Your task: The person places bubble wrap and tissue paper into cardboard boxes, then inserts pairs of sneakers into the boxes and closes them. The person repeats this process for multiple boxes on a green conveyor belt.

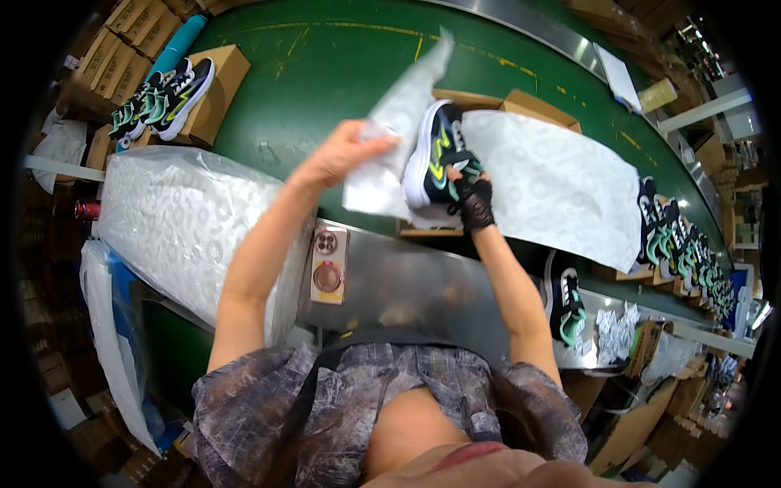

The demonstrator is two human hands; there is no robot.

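Over an open cardboard box (pixel 543 108), my right hand (pixel 475 203), in a black lace fingerless glove, grips a black sneaker (pixel 434 159) with yellow and mint trim and a white sole. My left hand (pixel 346 153) is closed on a sheet of white patterned tissue paper (pixel 411 93), which stands up along the shoe's sole side. More patterned paper (pixel 561 183) spreads out of the box to the right. The box's inside is mostly hidden by the paper and the shoe.
A plastic-covered stack of patterned paper (pixel 191 195) lies left. A phone (pixel 329 264) rests on the metal ledge (pixel 407 285). Another sneaker (pixel 565 301) and a pile of small white slips (pixel 616 332) are at right. Shoes on boxes (pixel 175 98) stand far left; several more (pixel 679 236) line the right.
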